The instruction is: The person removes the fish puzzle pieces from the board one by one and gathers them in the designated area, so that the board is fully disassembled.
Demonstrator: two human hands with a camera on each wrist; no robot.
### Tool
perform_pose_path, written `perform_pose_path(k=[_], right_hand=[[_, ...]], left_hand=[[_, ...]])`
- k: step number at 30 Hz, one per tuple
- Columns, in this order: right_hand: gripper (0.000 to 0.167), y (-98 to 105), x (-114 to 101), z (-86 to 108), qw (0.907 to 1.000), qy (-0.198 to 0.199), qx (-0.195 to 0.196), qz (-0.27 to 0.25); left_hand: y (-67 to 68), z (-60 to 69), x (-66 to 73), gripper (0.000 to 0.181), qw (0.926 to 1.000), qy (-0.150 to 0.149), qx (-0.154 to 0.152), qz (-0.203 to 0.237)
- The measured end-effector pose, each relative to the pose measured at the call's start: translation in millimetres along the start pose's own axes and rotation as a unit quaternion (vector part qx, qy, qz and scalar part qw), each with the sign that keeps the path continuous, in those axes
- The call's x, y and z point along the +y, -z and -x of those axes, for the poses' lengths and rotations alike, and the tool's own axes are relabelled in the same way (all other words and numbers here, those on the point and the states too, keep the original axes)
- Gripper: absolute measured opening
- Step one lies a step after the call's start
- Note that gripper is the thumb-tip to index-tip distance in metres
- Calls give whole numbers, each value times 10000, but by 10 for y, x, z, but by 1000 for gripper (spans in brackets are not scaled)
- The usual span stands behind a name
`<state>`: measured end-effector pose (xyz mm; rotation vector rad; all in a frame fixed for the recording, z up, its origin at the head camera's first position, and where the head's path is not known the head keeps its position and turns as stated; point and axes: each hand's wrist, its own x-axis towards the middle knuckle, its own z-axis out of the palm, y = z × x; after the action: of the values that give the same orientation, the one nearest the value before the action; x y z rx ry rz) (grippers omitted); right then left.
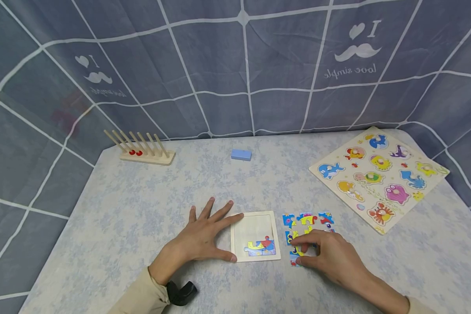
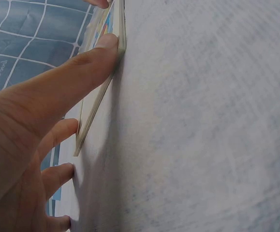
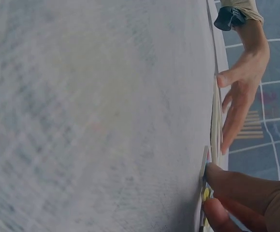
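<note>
A square wooden puzzle tray (image 1: 255, 259) lies flat, with joined jigsaw pieces (image 1: 261, 247) in its lower right corner. My left hand (image 1: 202, 237) spreads its fingers along the tray's left side, with thumb and index finger touching the rim. In the left wrist view, the thumb (image 2: 89, 63) rests on the tray's edge. To the tray's right lie several loose jigsaw pieces (image 1: 307, 218) with colourful printing. Over them, my right hand (image 1: 333, 257) bends its thumb and fingers about a puzzle piece (image 1: 294, 258) at the group's lower left. The palm hides part of the group.
A peg board with sea animals (image 1: 370, 176) lies at the right. A blue block (image 1: 241, 155) sits at the back middle. The wooden peg stand (image 1: 147, 158) with red beads is at the back left. A patterned curtain (image 1: 220, 65) borders the table.
</note>
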<state>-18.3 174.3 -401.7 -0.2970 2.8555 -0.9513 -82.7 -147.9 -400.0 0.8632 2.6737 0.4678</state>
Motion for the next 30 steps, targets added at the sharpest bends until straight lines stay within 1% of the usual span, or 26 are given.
perform_pose_path(k=[4, 7, 9, 11, 13, 18, 22, 26, 30], right_hand=[[37, 1, 7, 6, 10000, -39, -7, -35], [34, 3, -3, 3, 9999, 0, 58, -144], [32, 4, -27, -10, 9995, 88, 141, -266], [30, -4, -66, -33, 9987, 260, 214, -394], [29, -23, -125, -64, 9978, 428, 209, -471], [28, -130, -313, -157, 9970, 731, 43, -265], [30, -208, -445, -245, 9954, 946, -124, 98], [34, -256, -529, -315, 9923, 1114, -335, 437], [34, -283, -569, -342, 9907, 1167, -497, 491]], left_hand=[[7, 0, 7, 98, 10000, 26, -26, -5], [10, -1, 12, 98, 10000, 7, -20, -33], [8, -4, 13, 98, 10000, 0, -14, -54], [3, -7, 10, 98, 10000, 3, -10, -61], [-3, -8, 7, 98, 10000, 37, -10, -65], [-15, -5, 4, 97, 9999, 106, -36, -35], [-24, 0, -2, 96, 9999, 94, -30, -47], [-21, 3, -8, 96, 10000, 37, 30, -60], [-8, 4, -10, 95, 10000, -7, 49, -53]])
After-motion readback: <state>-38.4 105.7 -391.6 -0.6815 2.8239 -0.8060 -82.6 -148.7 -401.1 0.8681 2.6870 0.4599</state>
